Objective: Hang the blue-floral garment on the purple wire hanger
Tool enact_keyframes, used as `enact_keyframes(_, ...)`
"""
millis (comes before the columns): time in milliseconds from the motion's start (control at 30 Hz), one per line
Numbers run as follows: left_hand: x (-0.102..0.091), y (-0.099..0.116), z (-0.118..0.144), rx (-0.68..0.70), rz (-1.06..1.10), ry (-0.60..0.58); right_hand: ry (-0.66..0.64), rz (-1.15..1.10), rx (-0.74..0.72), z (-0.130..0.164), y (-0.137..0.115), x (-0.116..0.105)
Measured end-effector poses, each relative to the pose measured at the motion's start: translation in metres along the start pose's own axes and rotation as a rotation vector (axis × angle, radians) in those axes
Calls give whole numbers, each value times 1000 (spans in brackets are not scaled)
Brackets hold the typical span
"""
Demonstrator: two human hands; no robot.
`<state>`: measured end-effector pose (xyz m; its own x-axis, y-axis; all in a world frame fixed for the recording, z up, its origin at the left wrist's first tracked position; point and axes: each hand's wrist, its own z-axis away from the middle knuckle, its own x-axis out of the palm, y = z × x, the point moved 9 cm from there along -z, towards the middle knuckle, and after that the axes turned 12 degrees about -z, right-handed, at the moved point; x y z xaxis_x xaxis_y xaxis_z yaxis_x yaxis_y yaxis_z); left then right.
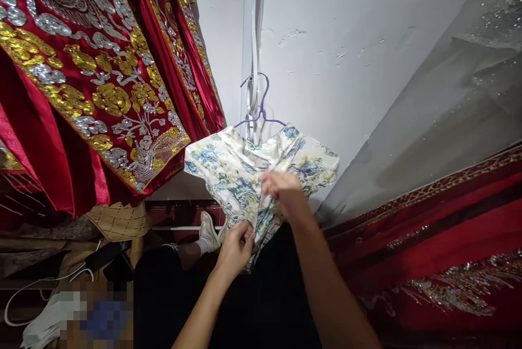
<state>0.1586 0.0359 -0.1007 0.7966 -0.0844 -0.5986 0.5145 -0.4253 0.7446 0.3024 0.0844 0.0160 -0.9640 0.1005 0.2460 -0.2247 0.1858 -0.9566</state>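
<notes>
A person's two bare hands work at a small floral dress point(244, 175) that hangs on a purple wire hanger point(261, 112) against a white wall point(346, 39), the hook caught on a pale strap or cord that runs up the wall. The left hand point(235, 248) pinches the lower front of the fabric between thumb and curled fingers, pulling it down and toward the wearer so that the cloth stays taut. The right hand point(283, 192) sits higher, at mid-chest of the garment, fingers bunched closed on a fold or fastening there; the grip hides what lies beneath, so whether it is a button, a knot or only cloth cannot be told. The dress hangs at centre frame, between heavy red robes embroidered in gold and silver point(93, 82) on the left and another red embroidered garment point(440, 240) under a grey sheer cover point(440, 110) on the right, all crowded close as on a costume rack. Below, a white sneaker point(209, 232) and a quilted tan bag point(118, 221) rest near the floor, beside a white cable point(41, 284).
</notes>
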Motion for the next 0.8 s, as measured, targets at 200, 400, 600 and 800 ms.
enact_keyframes(200, 9, 15, -7, 87, -128, -172, -34, -190, -195, -28, -71, 25)
enact_keyframes(400, -77, 65, -62, 149, 15, 73, -30, -110, -155, -8, -50, 21)
enact_keyframes(600, -141, 157, -103, 522, -179, 342, -92, -67, -275, -7, -72, 26)
enact_keyframes(800, -168, 150, -95, 454, -132, 560, -37, -12, -188, -12, -13, 13)
